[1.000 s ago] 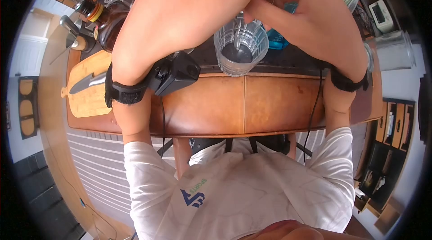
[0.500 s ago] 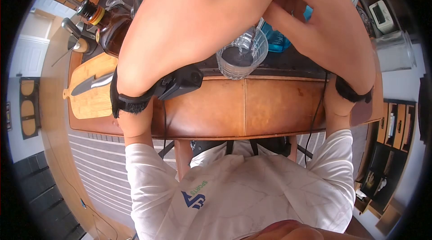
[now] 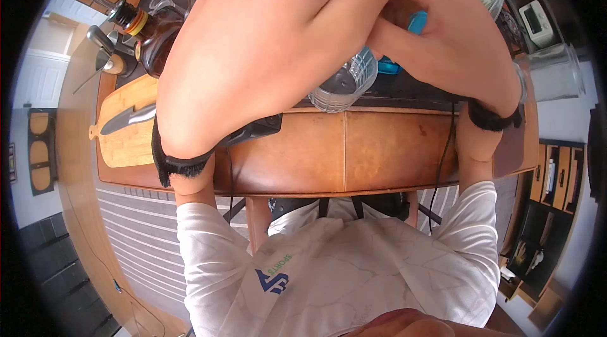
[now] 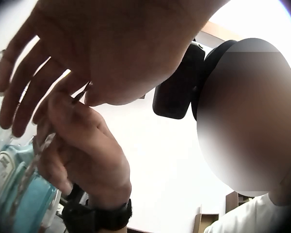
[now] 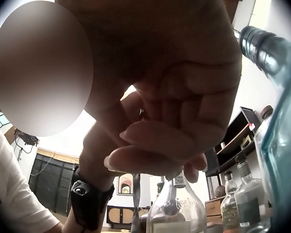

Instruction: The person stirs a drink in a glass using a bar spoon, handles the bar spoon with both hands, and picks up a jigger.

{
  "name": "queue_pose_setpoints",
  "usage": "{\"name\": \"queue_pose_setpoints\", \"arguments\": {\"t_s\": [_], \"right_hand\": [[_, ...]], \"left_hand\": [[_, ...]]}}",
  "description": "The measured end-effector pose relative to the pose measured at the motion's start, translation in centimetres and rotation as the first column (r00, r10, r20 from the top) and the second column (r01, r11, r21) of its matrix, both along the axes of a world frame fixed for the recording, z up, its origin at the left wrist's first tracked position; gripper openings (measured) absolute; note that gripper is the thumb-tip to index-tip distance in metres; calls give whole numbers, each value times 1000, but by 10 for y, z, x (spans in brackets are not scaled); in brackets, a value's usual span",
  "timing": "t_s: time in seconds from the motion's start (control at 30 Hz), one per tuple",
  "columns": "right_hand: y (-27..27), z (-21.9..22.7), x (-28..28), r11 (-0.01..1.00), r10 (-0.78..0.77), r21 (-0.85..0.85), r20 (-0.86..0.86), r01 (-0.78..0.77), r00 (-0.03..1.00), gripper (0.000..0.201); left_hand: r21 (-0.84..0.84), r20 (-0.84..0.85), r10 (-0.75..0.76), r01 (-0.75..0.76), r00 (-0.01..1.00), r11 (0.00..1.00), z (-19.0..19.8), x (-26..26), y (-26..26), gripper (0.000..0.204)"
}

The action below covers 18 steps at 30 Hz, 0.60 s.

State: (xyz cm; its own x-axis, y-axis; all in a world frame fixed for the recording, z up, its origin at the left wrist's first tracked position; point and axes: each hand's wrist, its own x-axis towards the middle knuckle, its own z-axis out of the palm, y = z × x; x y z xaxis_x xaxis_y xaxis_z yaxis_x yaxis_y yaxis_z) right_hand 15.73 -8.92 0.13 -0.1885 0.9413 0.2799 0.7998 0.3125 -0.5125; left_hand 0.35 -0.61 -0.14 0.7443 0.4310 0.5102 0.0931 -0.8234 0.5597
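Observation:
My right hand (image 3: pixel 436 27) pinches the twisted metal shaft of a bar spoon (image 4: pixel 28 177), which slants down from the fingers. In the right wrist view the same shaft hangs below the curled fingers. Across it comes my left hand (image 3: pixel 297 14), its fingers (image 4: pixel 24 97) long and straight, with the thumb side close to the spoon's upper end. Below both hands stands a cut-glass mixing glass (image 3: pixel 344 87), its left part hidden behind the left hand. Something clear and shiny shows inside it. Just behind the right hand is a blue bottle (image 5: pixel 281 126).
On the left, a knife (image 3: pixel 129 119) lies on a wooden board (image 3: pixel 120 150), with a brown bottle (image 3: pixel 158 49) behind. A clear jar (image 3: pixel 553 71) and a small white clock (image 3: pixel 537 24) are at the right. Several bottles (image 5: pixel 250 199) stand beyond. The leather table edge (image 3: pixel 379 153) runs in front.
My left hand has come lower and farther right, covering more of the mixing glass. The right hand shifted outward and then back a little, staying above the glass with the bar spoon.

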Motion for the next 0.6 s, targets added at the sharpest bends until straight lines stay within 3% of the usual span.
{"name": "queue_pose_setpoints", "arguments": {"t_s": [0.1,0.17,0.2,0.27,0.4,0.47,0.5,0.57,0.6], "right_hand": [[-3,5,-9,998,-51,-28,-38,50,998,22],[-4,6,-12,1000,8,-20,-139,-11,990,27],[-4,8,-11,1000,8,-20,-139,-11,990,27],[-5,12,-9,995,28,-91,-88,-36,996,33],[-6,5,-15,1000,13,-14,-198,-16,980,34],[-7,3,-11,999,31,-1,-367,-34,930,31],[-6,3,-10,999,31,-1,-367,-34,930,31],[-4,2,-8,1000,12,17,-77,-11,997,31],[-4,3,-9,1000,12,16,-77,-10,997,31]], "left_hand": [[-40,-70,-44,41,997,998,-1,-3,0,32],[410,313,-245,102,918,906,-15,-2,4,27],[410,313,-245,102,918,906,-13,-5,7,27],[195,-33,-251,253,967,948,-4,-12,14,27],[282,42,-256,234,966,930,-23,-6,32,27],[168,-57,-266,272,962,948,-18,-7,30,28],[168,-57,-266,272,962,948,-19,-7,29,28],[81,79,-301,294,951,952,-24,-2,23,29],[81,78,-301,294,951,952,-18,-1,15,29]]}}
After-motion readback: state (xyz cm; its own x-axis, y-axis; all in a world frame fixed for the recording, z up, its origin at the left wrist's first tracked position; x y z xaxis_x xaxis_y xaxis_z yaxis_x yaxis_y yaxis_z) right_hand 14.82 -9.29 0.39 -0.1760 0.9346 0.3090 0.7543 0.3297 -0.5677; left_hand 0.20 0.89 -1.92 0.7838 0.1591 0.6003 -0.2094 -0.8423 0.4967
